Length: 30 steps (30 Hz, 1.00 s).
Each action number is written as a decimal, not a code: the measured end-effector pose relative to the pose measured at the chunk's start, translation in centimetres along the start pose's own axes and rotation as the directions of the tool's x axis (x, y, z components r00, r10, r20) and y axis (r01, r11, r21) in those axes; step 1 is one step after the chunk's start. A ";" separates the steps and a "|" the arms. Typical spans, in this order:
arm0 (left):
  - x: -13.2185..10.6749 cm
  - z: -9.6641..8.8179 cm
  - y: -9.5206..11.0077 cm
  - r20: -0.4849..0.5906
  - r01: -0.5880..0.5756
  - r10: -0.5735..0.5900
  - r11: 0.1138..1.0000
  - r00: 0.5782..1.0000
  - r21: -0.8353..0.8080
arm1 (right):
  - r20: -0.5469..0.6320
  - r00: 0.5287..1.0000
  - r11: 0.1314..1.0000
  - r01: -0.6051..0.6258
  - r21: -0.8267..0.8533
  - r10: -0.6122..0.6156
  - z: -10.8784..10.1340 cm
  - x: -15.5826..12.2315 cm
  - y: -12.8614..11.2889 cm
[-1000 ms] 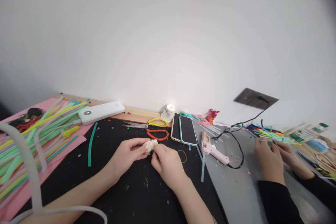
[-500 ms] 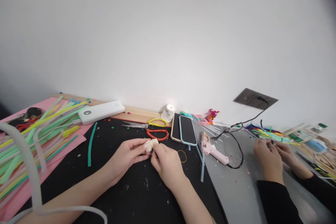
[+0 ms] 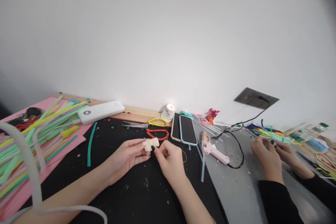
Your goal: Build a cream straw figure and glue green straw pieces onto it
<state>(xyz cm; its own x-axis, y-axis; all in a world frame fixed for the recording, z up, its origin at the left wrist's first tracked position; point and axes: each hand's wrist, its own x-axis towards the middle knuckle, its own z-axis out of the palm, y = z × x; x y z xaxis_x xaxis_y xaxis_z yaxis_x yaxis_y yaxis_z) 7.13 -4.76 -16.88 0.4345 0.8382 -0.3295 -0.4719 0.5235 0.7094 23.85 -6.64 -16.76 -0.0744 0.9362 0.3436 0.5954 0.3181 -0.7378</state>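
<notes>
Left hand: the left hand [image 3: 128,154] is closed in a pinch, thumb and fingertips gripping the left end of a small cream knotted piece [image 3: 151,144].
Right hand: the right hand [image 3: 169,157] meets it from the other side, with thumb and forefinger nipped on the piece's right end and the other fingers curled.
Where the piece is: it is held just above the black worktop [image 3: 131,192], in front of the orange loop [image 3: 157,134].
Progress: the piece already looks bunched into several lumps, so I judge the shaping well begun. With both hands on it, it is probably not finished.
Finished-looking pieces: the orange loop and a yellow loop [image 3: 157,122] lie closed beside the scissors [image 3: 135,125].
Unused stock: a large loose pile of straws [image 3: 39,126] lies on pink paper [image 3: 65,147], a green tube [image 3: 91,143] lies alone, and a translucent white tube [image 3: 31,175] curves through the foreground.
Containers: the only one clearly visible is a small white candle cup [image 3: 169,112], which holds a lit flame. The straws are in no box or tray.
Tools nearby: a pink glue gun [image 3: 211,147] lies on its side with its cord plugged into the wall socket [image 3: 256,97], and two phones [image 3: 187,129] lie flat.
Other person: a co-worker's hands [image 3: 265,154], in black sleeves, work at the coloured sticks [image 3: 265,132] well to the right.
</notes>
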 end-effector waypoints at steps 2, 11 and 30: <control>0.0 0.0 0.0 0.000 0.028 -0.028 0.999 1.000 -0.017 | -0.029 0.998 0.996 -0.055 0.074 0.057 0.0 0.2 0.3; 0.3 -0.3 -0.1 -0.005 0.117 -0.119 0.988 0.993 -0.105 | 0.048 0.991 0.983 0.117 0.143 -0.125 -0.1 0.3 0.5; 0.2 -0.2 0.0 0.034 0.091 -0.089 0.993 0.995 -0.070 | 0.154 0.988 0.923 -0.032 0.383 -0.030 0.1 0.3 0.2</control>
<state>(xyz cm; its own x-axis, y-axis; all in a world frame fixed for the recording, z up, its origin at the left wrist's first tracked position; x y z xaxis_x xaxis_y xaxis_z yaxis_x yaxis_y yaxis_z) 7.05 -4.61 -17.07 0.5002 0.7829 -0.3700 -0.4831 0.6069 0.6310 23.86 -6.27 -16.81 -0.2141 0.9382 0.2719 0.2458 0.3212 -0.9146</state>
